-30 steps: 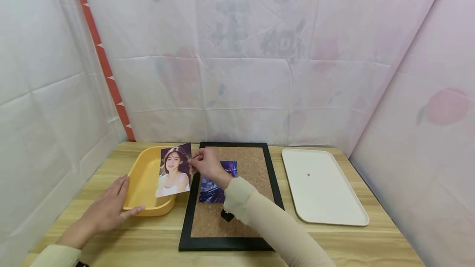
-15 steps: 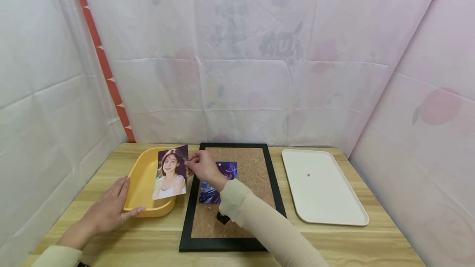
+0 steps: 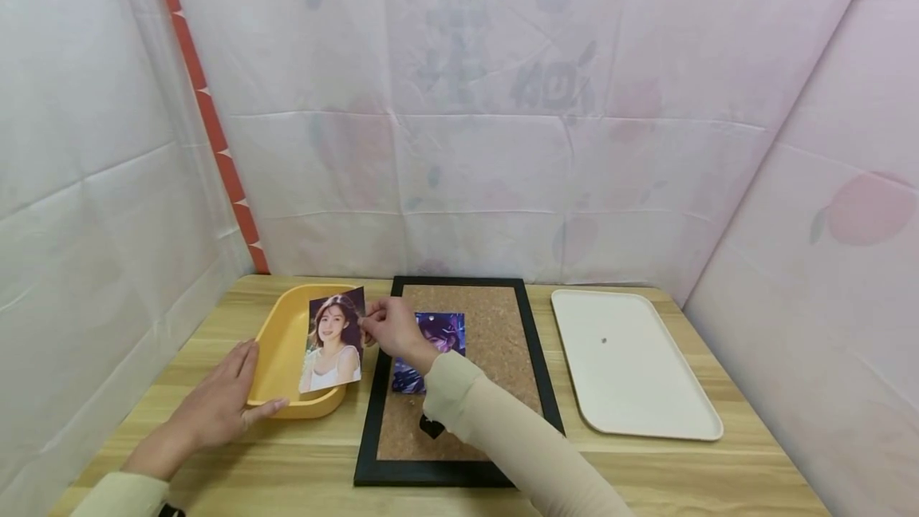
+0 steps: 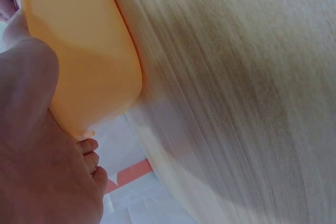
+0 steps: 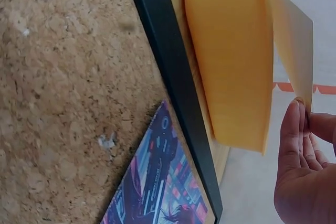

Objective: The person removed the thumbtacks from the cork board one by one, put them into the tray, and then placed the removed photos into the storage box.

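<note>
My right hand (image 3: 398, 331) pinches a portrait photo print (image 3: 333, 341) by its right edge, between thumb and fingers. The photo is tilted over the yellow tub (image 3: 271, 361), its picture side facing the head camera; the right wrist view catches its pale back (image 5: 300, 40). On the left, my left hand (image 3: 215, 401) holds the tub's near left corner, thumb along the front and fingers along the left side. Under my right forearm is a framed cork board (image 3: 495, 341), where a purple and blue picture card (image 3: 448, 331) lies, partly hidden by the hand.
A cream tray (image 3: 639, 373) with a tiny dark piece (image 3: 604, 340) in it lies to the right of the board. The black frame (image 3: 431, 474) runs close beside the tub. Pale cloth (image 3: 474, 166) hangs behind and on both sides of the wooden table (image 3: 646, 481).
The photo has come down and slightly left over the tub, with my right hand still pinching it. My left hand keeps its place on the tub. The head view has shifted slightly.
</note>
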{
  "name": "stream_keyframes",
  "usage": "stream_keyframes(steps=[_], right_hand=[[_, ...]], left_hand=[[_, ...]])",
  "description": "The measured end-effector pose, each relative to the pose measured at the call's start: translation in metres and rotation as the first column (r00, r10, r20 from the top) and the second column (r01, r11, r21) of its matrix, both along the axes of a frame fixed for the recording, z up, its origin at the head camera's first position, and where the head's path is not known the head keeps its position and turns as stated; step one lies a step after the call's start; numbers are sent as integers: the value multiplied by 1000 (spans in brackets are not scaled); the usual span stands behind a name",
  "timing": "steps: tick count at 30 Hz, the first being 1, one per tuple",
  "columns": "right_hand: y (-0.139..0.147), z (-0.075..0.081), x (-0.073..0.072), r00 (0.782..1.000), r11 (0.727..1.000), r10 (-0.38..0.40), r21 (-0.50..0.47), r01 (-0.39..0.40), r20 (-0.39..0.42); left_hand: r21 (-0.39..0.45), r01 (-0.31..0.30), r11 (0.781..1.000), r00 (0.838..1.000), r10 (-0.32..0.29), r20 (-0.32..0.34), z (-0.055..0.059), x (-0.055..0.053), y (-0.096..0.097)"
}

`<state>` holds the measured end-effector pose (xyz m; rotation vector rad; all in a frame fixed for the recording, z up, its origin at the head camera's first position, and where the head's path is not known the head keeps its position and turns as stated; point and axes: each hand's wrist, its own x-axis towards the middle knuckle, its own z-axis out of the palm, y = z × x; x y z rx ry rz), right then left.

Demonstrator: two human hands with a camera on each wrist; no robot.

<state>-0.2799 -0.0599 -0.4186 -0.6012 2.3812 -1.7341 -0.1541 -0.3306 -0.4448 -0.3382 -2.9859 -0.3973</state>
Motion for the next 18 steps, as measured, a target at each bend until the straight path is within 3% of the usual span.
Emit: stream_keyframes(steps=[10,18], right_hand=[[-1,-12,1,1000,999,-11,45,11,-11],[0,-21,3,1000,1000,-9,8,9,9]], left_hand=[[-7,-2,1000,1000,1,-10,0,0,1],[-8,-8,1000,1000,8,2,2,2,2]])
